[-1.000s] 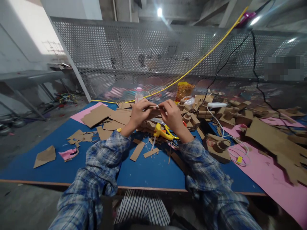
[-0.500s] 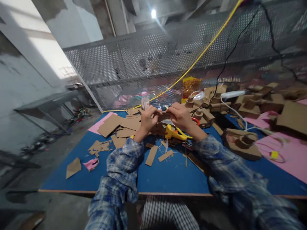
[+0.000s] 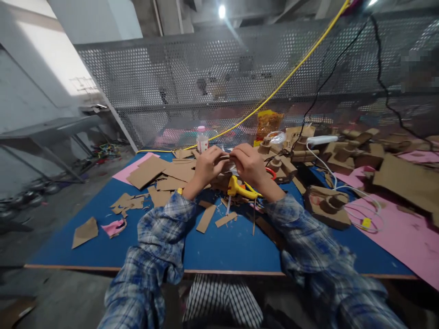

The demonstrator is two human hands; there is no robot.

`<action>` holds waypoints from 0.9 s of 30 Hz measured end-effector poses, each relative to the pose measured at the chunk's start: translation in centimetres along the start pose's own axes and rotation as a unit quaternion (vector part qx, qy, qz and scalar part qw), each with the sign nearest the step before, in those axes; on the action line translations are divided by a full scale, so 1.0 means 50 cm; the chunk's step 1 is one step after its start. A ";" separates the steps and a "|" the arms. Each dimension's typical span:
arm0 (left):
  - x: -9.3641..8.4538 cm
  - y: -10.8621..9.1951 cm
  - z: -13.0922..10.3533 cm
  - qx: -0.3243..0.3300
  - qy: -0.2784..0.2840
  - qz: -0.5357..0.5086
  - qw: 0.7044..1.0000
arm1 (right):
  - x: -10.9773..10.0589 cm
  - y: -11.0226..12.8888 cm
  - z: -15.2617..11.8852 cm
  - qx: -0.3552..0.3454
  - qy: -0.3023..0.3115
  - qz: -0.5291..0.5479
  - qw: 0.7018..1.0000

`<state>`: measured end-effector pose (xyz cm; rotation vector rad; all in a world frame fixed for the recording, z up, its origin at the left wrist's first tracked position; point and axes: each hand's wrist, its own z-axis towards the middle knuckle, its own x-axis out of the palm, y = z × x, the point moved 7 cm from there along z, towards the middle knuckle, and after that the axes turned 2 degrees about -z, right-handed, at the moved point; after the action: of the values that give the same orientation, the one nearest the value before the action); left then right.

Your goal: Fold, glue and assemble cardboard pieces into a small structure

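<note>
My left hand (image 3: 206, 165) and my right hand (image 3: 249, 165) meet above the middle of the table, fingertips close together. Both are closed on a small piece of cardboard (image 3: 224, 158), mostly hidden by the fingers. Just below my right hand lies a yellow hot-glue gun (image 3: 236, 187) with a pale glue stick (image 3: 228, 204) poking out. Partly behind my right hand shows a red ring-shaped handle (image 3: 271, 173). Cut cardboard strips (image 3: 206, 218) lie in front of the hands, and flat cardboard sheets (image 3: 180, 169) are heaped left of them.
A pink-capped bottle (image 3: 202, 139) stands behind my left hand. To the right are built cardboard shapes (image 3: 329, 205), a white power strip (image 3: 322, 140) with its cord, and pink sheets (image 3: 404, 228). A perforated metal screen (image 3: 192, 87) backs the blue table (image 3: 233, 251); a yellow cable (image 3: 284, 84) crosses it.
The view has shifted slightly, so the table sits a little further left and the right side shows more. My hands have drawn closer together around the cardboard piece, covering more of it.
</note>
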<state>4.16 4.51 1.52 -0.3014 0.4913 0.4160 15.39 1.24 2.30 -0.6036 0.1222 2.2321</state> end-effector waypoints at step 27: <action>0.010 -0.034 -0.005 0.130 0.094 0.286 0.945 | 0.031 -0.011 -0.009 0.006 0.078 0.002 0.997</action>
<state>5.25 3.08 1.35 0.0678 0.8171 0.8826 15.11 2.53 1.25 -0.7711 0.2154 2.1844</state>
